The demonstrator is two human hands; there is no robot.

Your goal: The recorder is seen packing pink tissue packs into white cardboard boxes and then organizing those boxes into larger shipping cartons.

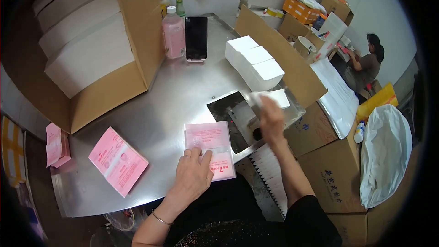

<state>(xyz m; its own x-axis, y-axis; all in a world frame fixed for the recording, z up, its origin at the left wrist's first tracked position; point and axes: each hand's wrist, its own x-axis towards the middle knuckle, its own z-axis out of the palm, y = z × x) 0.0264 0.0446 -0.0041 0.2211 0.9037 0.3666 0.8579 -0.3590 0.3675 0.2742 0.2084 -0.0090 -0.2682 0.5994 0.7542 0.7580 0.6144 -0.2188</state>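
Observation:
My left hand [194, 172] lies on a clear plastic packet with pink print [208, 133], fingers spread over its lower half near the table's front edge. To the right, my right hand [272, 120] is smeared by motion beside a low white stack of folded tissue [278, 98]. A blurred white folded tissue [257, 99] shows at its fingertips, apparently pinched there. Taller white tissue stacks [255, 63] stand in a row just beyond. A dark rectangular opening in a metal frame [228, 121] lies between my hands. Left of my left hand sits a pile of pink printed packets [119, 161].
A large open carton [105, 105] with white stacks occupies the left of the metal table [178, 91]. At the back stand a pink bottle [173, 36] and a phone [196, 39]. Cartons [331, 178] and a white plastic bag [386, 155] are right; a person [368, 61] sits beyond.

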